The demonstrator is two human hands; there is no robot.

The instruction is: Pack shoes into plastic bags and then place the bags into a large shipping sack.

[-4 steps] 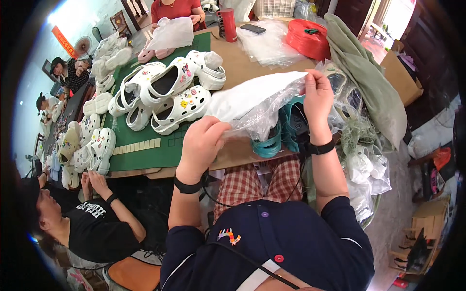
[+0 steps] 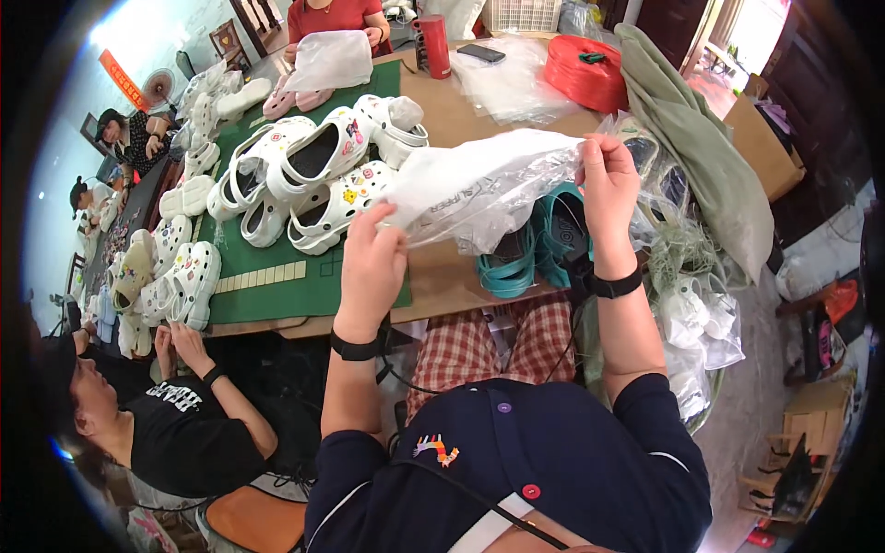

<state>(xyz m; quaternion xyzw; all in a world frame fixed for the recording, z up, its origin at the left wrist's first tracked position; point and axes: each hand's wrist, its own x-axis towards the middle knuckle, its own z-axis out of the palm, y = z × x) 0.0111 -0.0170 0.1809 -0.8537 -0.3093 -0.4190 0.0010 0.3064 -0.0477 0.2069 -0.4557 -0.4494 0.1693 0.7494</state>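
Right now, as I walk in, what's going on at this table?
Someone is spreading a plastic bag over the near part of the table, pinching its left end with the left hand and its right end with the right hand. Teal sandals sit beside it at the near edge. White clogs with charms are heaped on a green mat, and a person in red is across the table.

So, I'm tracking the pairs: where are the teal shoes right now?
In the head view, the teal shoes sit right of centre on the table, by its near edge, just below the plastic bag.
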